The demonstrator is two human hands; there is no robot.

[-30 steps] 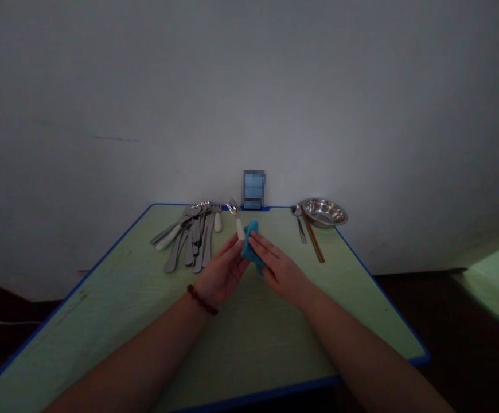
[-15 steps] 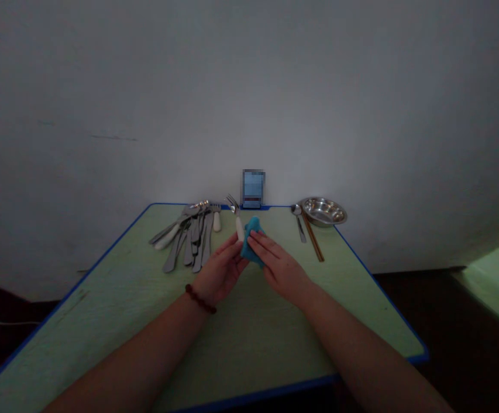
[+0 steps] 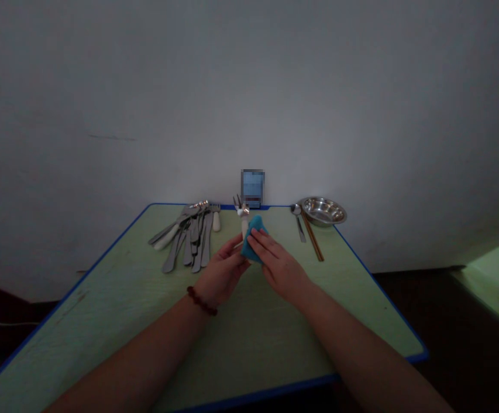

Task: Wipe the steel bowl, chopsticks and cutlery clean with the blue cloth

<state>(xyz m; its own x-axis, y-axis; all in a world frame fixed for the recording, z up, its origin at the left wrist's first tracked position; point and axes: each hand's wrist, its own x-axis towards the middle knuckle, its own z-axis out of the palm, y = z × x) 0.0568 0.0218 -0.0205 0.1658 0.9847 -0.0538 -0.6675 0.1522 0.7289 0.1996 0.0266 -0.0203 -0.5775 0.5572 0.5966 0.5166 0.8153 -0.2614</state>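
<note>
My left hand (image 3: 223,271) is closed around the lower handle of a fork (image 3: 244,223), whose tines point up and away from me. The fork has a pale handle and a shiny metal head. In my right hand (image 3: 281,265) is a folded blue cloth (image 3: 253,235), pressed by the fingers against the fork's handle. The cloth hides part of the handle, and the right thumb is out of sight. Both hands meet above the middle of the table.
On the green table (image 3: 249,344) with a blue edge, a pile of cutlery (image 3: 193,229) lies at the left. To the right are a spoon (image 3: 300,225), wooden chopsticks (image 3: 313,235) and a metal bowl (image 3: 323,212). A phone-like screen (image 3: 253,188) stands against the wall.
The fork has turned more upright and shifted slightly right, its head now in front of the screen's lower left. The cloth stays against its handle.
</note>
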